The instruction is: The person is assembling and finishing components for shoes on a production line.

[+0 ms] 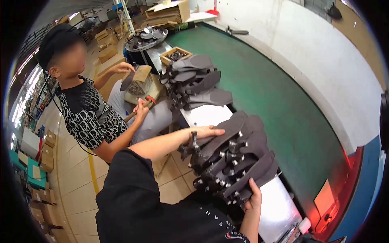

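A pile of dark grey shoe soles with heels (231, 133) lies on the metal ledge in front of me, their black heels (194, 141) pointing left. My left hand (211, 132) grips the far side of the pile, its thumb lying over a sole. At the near side, my right hand (253, 196) clasps the pile, thumb up along the edge of the nearest sole (251, 176). The fingers of both hands are partly hidden beneath the soles. Farther along the ledge rests a second pile of similar soles (194, 79), apart from my hands.
To my left sits a co-worker (93, 101) with a red-headed hammer (150, 99) and a sole by a block (142, 79). A green conveyor belt (275, 93) runs along the right. Beyond are a wooden box of small parts (189, 53) and a round basket (164, 37) of soles.
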Motion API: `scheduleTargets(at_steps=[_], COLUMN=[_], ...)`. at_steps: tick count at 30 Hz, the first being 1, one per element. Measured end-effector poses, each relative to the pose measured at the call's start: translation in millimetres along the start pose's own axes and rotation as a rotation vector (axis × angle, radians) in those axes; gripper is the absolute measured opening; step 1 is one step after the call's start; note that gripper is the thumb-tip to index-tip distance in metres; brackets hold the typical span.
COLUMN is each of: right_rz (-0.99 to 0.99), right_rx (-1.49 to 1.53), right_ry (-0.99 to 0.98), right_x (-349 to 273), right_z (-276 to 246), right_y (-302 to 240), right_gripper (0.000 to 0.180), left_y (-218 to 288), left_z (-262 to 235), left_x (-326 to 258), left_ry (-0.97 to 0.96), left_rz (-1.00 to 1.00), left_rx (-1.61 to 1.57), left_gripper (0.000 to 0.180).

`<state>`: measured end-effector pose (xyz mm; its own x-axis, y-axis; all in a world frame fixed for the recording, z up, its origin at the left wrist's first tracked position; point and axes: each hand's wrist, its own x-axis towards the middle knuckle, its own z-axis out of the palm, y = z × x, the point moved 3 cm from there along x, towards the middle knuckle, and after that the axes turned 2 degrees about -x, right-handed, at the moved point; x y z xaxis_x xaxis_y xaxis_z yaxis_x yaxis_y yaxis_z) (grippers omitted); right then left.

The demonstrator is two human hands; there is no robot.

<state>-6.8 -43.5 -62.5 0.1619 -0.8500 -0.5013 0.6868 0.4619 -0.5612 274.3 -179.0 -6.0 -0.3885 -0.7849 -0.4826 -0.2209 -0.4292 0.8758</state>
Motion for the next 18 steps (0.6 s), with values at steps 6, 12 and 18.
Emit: scheduleTargets(at_steps=[6, 12, 18], right_rz=[-0.039, -0.010, -0.037], right_rx=[-0.069, -0.059, -0.072], right_ry=[0.023, -0.005, 0.024], right_x=[-6, -6, -11], right_z=[1, -1, 5], right_y=[-1, -8, -10], right_gripper=[0.040, 0.038, 0.042], left_y=[-33, -9, -33], left_z=[-14, -1, -8], left_x=[21, 8, 19], left_ry=[0.012, -0.032, -0.074], left_rz=[-0.053, -0.091, -0.056], left_rx=[0.056, -0.053, -0.115], left_gripper=[0.089, 0.076, 0.073])
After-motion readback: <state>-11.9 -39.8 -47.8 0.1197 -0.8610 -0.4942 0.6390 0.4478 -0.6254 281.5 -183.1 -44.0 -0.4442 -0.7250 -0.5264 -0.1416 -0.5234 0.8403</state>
